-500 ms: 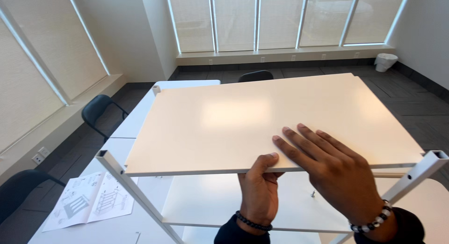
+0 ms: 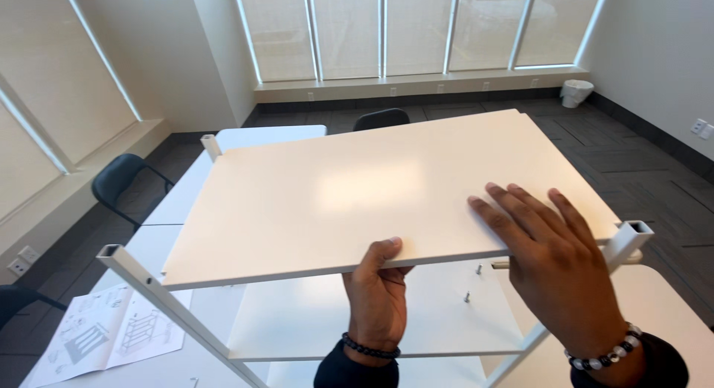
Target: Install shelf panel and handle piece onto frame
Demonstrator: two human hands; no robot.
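While a lower white shelf [image 2: 357,313] already sits in the white metal frame [image 2: 160,295], the flat white rectangular shelf panel [image 2: 372,187] lies loose on top: left hand [image 2: 375,302] pinches its near edge, right hand [image 2: 554,265] rests spread flat upon it. Fixing seems left.

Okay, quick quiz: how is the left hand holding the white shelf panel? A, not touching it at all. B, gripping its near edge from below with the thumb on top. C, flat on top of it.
B: the left hand comes up from under the white shelf panel and clasps its near edge, thumb over the top.
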